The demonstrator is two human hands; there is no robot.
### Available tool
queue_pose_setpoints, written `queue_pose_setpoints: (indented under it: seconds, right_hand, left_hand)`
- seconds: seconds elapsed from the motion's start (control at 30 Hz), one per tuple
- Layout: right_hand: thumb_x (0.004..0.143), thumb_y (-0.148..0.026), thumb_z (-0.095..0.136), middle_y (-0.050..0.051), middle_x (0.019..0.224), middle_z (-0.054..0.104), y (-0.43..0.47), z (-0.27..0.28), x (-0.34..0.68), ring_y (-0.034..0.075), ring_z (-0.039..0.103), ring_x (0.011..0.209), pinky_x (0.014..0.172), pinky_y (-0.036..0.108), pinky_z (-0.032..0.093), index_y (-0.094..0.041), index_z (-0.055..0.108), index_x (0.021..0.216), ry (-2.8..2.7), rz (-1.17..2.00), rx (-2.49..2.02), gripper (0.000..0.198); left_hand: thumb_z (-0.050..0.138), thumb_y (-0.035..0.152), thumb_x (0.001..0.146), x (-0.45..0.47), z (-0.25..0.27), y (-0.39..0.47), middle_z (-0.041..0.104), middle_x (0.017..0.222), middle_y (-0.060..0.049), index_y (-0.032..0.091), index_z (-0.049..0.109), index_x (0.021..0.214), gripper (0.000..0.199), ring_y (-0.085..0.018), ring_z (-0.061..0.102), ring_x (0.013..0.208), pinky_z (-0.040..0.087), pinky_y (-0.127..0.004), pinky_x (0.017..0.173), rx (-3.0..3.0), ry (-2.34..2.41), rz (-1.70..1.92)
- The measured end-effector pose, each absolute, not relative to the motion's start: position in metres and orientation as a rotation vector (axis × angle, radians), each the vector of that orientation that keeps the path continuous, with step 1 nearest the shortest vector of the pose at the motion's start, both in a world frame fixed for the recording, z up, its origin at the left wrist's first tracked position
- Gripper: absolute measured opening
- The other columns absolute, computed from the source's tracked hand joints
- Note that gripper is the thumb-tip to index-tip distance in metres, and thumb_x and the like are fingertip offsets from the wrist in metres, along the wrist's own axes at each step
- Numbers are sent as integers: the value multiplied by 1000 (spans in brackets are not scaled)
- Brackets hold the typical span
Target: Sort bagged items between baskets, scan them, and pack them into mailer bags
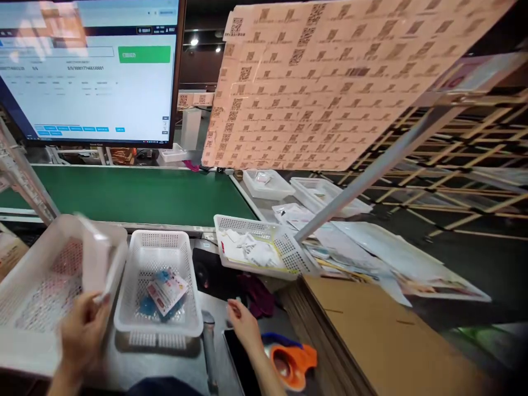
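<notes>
Behind the tabletop [214,357] runs a green conveyor [136,192] under a monitor [88,71]. At its near left edge the left hand [82,330] is clamped on an empty white basket [45,286]; the right hand [244,324] rests open, apart, near the tape dispenser [291,363].

Work surface: grey bench top [124,357], running along the near edge of the green conveyor belt [136,192].
Left end: empty perforated white basket [41,286], tilted and blurred.
Centre: second white basket [159,275] standing flat, with blue-and-white packets [165,294] inside.
Behind centre: black device [206,272] and a dark purple cloth [256,294], just beside each other.
Right of centre: tilted white tray [264,245] holding white papers.
Near edge: orange tape dispenser [291,363] beside a black pad [241,357].
Right end: stack of flat brown cardboard [371,330], printed sheets [371,258] lying behind it.
</notes>
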State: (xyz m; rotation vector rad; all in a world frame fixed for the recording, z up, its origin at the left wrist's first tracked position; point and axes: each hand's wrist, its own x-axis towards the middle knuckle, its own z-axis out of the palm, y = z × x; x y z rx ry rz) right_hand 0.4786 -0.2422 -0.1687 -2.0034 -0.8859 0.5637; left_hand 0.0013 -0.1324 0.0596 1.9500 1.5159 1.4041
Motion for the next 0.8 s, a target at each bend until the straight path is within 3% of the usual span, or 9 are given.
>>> queue_pose_setpoints:
  seconds: [0.13,0.23,0.33,0.43,0.53,0.63,0.7,0.8]
  right_hand:
    - [85,-54,54,24,139,78,-183,-183,490,39,75,133,123,52,56,-15,76,127,-1003,511,-2021,61]
    - [84,-45,57,27,159,66,-148,-195,488,44,58,156,135,57,44,-10,68,146,-1062,485,-2062,72]
    - [86,-44,57,31,172,52,-123,-205,486,48,47,165,137,61,39,-5,60,159,-1156,477,-2123,83]
    - [91,-47,53,27,178,47,-107,-215,485,46,42,169,138,59,37,-10,57,164,-1322,436,-2192,82]
    - [94,-53,49,23,175,52,-98,-228,482,44,49,165,134,59,44,-17,61,161,-1386,429,-2157,77]
    - [86,-62,50,19,169,60,-100,-243,477,48,54,161,132,61,47,-23,71,148,-1394,463,-2029,77]
    - [79,-68,52,14,162,66,-104,-252,476,50,54,160,133,62,47,-29,76,137,-1344,484,-1945,74]
    - [66,-69,59,12,142,77,-107,-259,481,55,62,151,128,70,50,-35,80,113,-1255,505,-1837,61]
  left_hand:
    - [70,41,91,146,7,-119,55,60,5,28,72,99,15,-21,62,57,49,-30,64,1895,1274,889]
    - [71,36,88,186,-33,-122,79,93,-6,24,73,127,41,-25,73,75,60,-38,82,1853,1179,583]
    - [78,35,84,171,-52,-139,79,135,-15,25,64,154,73,-28,78,96,63,-45,102,1884,1075,409]
    - [76,40,89,138,-31,-149,79,138,-14,28,62,160,74,-27,78,95,64,-46,103,1870,1082,453]
    - [71,47,97,112,19,-144,80,138,-12,32,63,161,66,-26,77,93,67,-45,102,1823,1167,764]
    - [71,51,100,98,56,-135,83,130,-10,33,71,151,54,-27,79,95,69,-45,100,1754,1323,1072]
    - [68,51,102,95,53,-134,84,122,-10,32,77,142,45,-27,79,94,69,-44,98,1733,1404,1156]
    - [67,46,101,98,0,-143,85,118,-9,34,80,135,38,-27,81,92,69,-42,93,1849,1386,1037]
